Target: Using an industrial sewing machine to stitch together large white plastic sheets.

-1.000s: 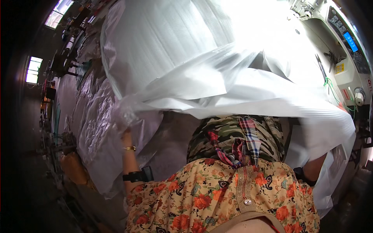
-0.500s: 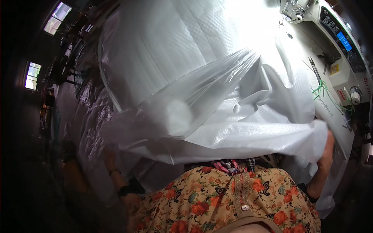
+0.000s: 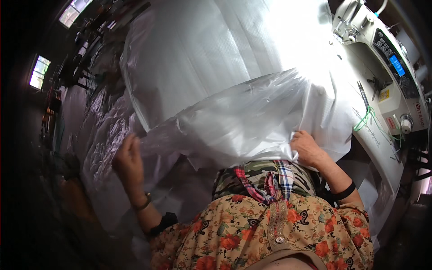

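Note:
A large white woven plastic sheet spreads over the sewing machine table, with a thin clear plastic film lying loosely folded across its near part. My right hand is closed on the near edge of the white sheet, just in front of my lap, fingers curled into it. On the left, my raised left hand has its fingers bent together at the film's left corner and seems to pinch it; slight blur softens the fingertips. Bright light washes out the sheet beside the sewing machine, hiding the needle area.
Tweezers and tangled green thread lie on the machine bed at right. More crumpled plastic sheeting is heaped at the left. Small bright windows show in the dark background.
My right hand has moved left and inward along the near edge, from the far right. My left hand has risen, and the near fold of sheet has drawn back, uncovering my lap.

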Motion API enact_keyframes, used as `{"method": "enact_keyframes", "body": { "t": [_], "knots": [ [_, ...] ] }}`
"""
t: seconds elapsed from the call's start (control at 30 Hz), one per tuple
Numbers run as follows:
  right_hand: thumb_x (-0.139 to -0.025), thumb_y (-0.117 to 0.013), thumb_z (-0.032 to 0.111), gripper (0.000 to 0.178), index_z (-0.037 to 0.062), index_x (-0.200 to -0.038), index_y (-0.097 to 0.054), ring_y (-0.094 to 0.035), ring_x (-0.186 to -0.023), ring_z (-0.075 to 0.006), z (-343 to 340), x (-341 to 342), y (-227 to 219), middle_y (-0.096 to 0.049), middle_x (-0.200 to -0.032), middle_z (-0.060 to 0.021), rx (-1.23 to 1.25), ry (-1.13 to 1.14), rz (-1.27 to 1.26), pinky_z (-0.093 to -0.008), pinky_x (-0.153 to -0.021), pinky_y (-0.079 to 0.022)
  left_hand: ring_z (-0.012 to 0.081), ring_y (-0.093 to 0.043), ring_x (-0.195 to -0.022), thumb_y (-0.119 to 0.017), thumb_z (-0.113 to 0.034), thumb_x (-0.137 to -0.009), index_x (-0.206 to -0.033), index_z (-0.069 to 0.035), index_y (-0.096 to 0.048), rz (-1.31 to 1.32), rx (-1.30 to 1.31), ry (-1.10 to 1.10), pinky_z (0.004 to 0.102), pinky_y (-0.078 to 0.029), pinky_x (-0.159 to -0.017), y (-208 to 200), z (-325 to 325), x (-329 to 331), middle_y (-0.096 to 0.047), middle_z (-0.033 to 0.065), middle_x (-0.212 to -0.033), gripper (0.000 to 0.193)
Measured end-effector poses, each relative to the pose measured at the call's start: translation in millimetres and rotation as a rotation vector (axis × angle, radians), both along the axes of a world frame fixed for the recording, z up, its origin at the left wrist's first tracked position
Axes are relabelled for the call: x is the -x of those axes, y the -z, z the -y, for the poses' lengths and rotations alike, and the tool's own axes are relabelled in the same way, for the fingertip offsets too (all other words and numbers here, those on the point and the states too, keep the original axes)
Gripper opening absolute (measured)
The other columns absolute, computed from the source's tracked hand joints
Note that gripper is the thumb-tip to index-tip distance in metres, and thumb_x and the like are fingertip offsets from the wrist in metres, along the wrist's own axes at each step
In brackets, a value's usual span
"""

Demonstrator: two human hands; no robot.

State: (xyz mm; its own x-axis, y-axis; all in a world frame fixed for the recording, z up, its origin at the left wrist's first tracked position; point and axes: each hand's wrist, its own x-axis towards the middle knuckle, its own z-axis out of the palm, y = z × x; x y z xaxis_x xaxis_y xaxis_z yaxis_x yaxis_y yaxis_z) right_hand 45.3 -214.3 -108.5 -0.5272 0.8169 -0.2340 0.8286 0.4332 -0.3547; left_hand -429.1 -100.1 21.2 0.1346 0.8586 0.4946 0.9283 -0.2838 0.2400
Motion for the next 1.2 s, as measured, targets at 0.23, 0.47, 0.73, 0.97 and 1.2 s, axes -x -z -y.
{"method": "enact_keyframes", "body": {
  "t": [0.23, 0.47, 0.73, 0.97, 1.2],
  "knots": [
    [-0.096, -0.054, 0.018, 0.035, -0.0025, -0.123, -0.064, -0.063, -0.109, -0.0225, -36.6, -5.6, -56.9, -0.068, -0.115, -0.0144, 0.172, 0.759, -0.789, -0.0332, -0.092, -0.05, 0.0295, -0.071, -0.079, -0.071, -0.01, -0.087, -0.103, -0.003, -0.071, 0.071, 0.206, 0.596, 0.0379, -0.054, -0.07, -12.8, 16.2, -118.0, -0.073, 0.014, -0.09, 0.017],
    [-0.085, -0.077, 0.037, 0.084, -0.0026, -0.146, -0.036, -0.06, -0.106, -0.0265, -91.8, 25.3, -35.4, -0.052, -0.136, -0.0182, 0.687, 1.169, -1.196, -0.0351, -0.092, -0.051, 0.0282, -0.071, -0.075, -0.066, -0.016, -0.092, -0.1, -0.002, -0.069, 0.145, 0.321, 1.131, 0.0393, -0.054, -0.068, 8.5, 30.5, -209.1, -0.071, 0.013, -0.083, 0.016],
    [-0.1, -0.054, 0.013, 0.026, 0.007, -0.123, -0.065, -0.065, -0.086, -0.0179, -135.0, 88.4, -111.9, -0.063, -0.089, -0.0082, 0.059, 0.19, -1.171, -0.0343, -0.084, -0.052, 0.0324, -0.064, -0.066, -0.06, -0.015, -0.089, -0.082, -0.005, -0.057, -0.053, 0.483, 1.361, 0.0422, -0.05, -0.063, 45.3, 37.7, -255.1, -0.058, 0.0129, -0.067, 0.013],
    [-0.098, -0.059, 0.043, 0.055, -0.0001, -0.133, -0.056, -0.066, -0.103, -0.0246, -126.6, 54.2, -229.8, -0.067, -0.112, -0.0156, 0.346, -0.273, -1.832, -0.0401, -0.096, -0.051, 0.0344, -0.066, -0.091, -0.06, -0.009, -0.09, -0.104, -0.002, -0.066, 0.2, 0.316, 1.169, 0.0419, -0.053, -0.08, 56.5, 4.2, -284.0, -0.068, 0.0185, -0.095, 0.016],
    [-0.087, -0.069, 0.021, 0.028, 0.0053, -0.11, -0.07, -0.067, -0.092, -0.0258, -111.7, -67.3, -71.2, -0.071, -0.1, -0.0114, -0.269, 0.364, -0.403, -0.038, -0.084, -0.054, 0.0341, -0.065, -0.106, -0.061, -0.009, -0.091, -0.116, -0.003, -0.064, 0.292, 0.142, 1.119, 0.0413, -0.051, -0.091, 80.3, -40.5, -285.5, -0.067, 0.0181, -0.116, 0.026]
  ]
}}
